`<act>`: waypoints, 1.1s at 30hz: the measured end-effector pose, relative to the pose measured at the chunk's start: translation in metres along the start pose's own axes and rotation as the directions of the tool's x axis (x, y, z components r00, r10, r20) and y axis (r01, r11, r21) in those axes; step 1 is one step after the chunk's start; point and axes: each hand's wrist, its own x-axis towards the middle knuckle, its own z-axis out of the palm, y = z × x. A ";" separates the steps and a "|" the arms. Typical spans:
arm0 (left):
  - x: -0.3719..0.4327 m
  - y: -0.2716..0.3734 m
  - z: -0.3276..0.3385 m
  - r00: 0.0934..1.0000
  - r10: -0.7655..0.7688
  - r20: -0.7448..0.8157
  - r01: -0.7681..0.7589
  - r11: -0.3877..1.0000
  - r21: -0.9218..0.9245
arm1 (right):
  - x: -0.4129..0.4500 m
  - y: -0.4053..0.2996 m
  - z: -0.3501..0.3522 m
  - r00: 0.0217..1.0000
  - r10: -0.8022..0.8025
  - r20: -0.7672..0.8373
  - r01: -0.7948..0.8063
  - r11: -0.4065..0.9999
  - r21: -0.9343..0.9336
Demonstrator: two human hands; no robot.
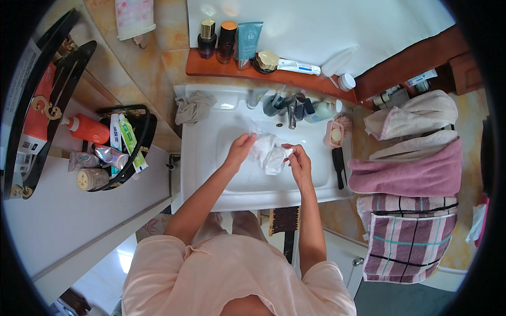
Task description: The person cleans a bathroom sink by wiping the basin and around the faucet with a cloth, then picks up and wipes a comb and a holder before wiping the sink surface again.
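Over the basin of a white ceramic sink (201,166), a crumpled white cloth or tissue (272,156) hangs between my two hands. My left hand (240,150) pinches its upper left part between thumb and fingers. At its right edge, my right hand (298,160) grips a bunched corner. Behind the cloth stands a metal faucet (291,112), with a small dark drain or overflow hole beside it. A grey-beige rag (193,107) lies bunched on the sink's back left corner. On the right rim are a pink soap dish (334,133) with a bar of soap and a black comb (338,168).
Bottles, a tube and jars line a wooden shelf (221,75) below the mirror. Cups and a pump bottle (322,111) flank the faucet. Towels (407,170) hang at right. A black wall rack (148,138) at left holds toothpaste tubes and an orange bottle (91,128).
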 end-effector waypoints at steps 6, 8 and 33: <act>-0.023 -0.012 0.033 0.884 0.285 0.370 -0.224 0.954 -0.198 | 0.001 0.005 0.011 0.997 0.071 -0.012 -0.069 0.993 0.096; -0.025 -0.018 0.038 0.927 0.218 0.305 -0.266 0.956 0.123 | -0.004 0.013 0.004 0.998 0.062 -0.001 -0.062 0.996 0.059; -0.006 -0.045 -0.024 0.993 -0.100 -0.063 0.093 0.990 -0.109 | 0.052 0.136 0.043 0.934 0.298 -0.197 -0.229 0.923 0.310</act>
